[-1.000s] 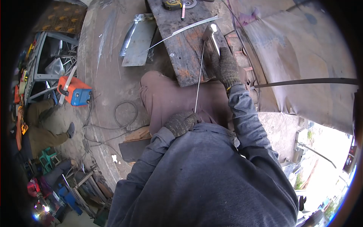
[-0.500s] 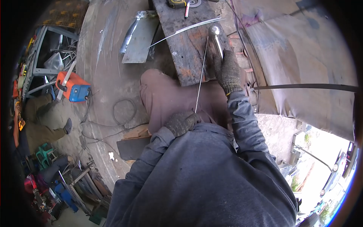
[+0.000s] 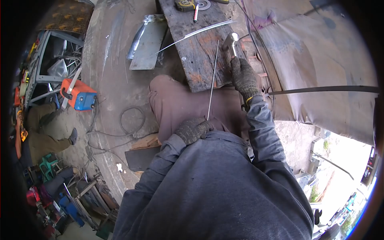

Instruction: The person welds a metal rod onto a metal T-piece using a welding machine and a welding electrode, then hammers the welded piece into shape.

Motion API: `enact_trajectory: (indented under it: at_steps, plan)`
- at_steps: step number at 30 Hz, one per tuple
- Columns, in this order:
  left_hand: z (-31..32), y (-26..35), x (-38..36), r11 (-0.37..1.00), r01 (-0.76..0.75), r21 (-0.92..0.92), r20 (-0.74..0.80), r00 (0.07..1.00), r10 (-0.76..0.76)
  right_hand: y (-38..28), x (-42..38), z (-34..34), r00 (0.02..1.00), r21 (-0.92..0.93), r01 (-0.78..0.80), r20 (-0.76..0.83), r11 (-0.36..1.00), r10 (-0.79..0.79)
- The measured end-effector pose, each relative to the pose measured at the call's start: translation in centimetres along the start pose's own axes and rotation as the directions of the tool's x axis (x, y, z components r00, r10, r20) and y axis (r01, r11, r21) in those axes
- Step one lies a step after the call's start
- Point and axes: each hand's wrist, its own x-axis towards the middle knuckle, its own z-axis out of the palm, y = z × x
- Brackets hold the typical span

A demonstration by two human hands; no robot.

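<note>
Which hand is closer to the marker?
Right. The right hand, gripping a shiny metal tool, is by the near end of the wooden board, below the marker; the left hand, holding a rod, is farther away, at the lap.

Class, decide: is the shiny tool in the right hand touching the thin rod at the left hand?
Apart. The head view shows a strip of dark plank between the shiny tool and the upper end of the thin rod.

Bright, glossy metal gleams on the hammer-like tool point(image 3: 233, 47); the thin rod point(image 3: 213, 78) shines, metal too. Rough, scuffed wood makes the surface point(image 3: 200, 52), coarse knitted cloth wraps the right grip point(image 3: 243, 78), matt cloth the trousers point(image 3: 172, 100)!
</note>
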Motion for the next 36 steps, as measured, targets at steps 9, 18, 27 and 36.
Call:
enact_trajectory:
  at_steps: [9, 18, 27, 36]
  plan:
    - [-0.3, 0.2, 0.4, 0.988, 0.108, -0.11, 0.107, 0.99, -0.097, -1.4, 0.0, 0.9, 0.958, -0.148, 0.257, -0.092, 0.955, -0.272]
    - [-0.8, 0.4, 0.3, 0.998, 0.058, -0.023, 0.094, 0.994, -0.056, -1.6, -0.7, 1.2, 0.976, -0.054, 0.204, -0.067, 0.977, -0.207]
    - [-5.6, 4.5, -1.0, 0.401, 0.349, -0.847, 0.275, 0.933, -0.231, 7.3, -0.8, 2.7, 0.991, 0.119, 0.031, -0.13, 0.992, -0.015]
    - [-10.9, 13.5, 0.5, -0.386, -0.077, -0.919, -0.011, 0.985, -0.171, 3.5, -2.4, 0.7, 0.985, 0.229, -0.16, 0.105, 0.96, 0.139]
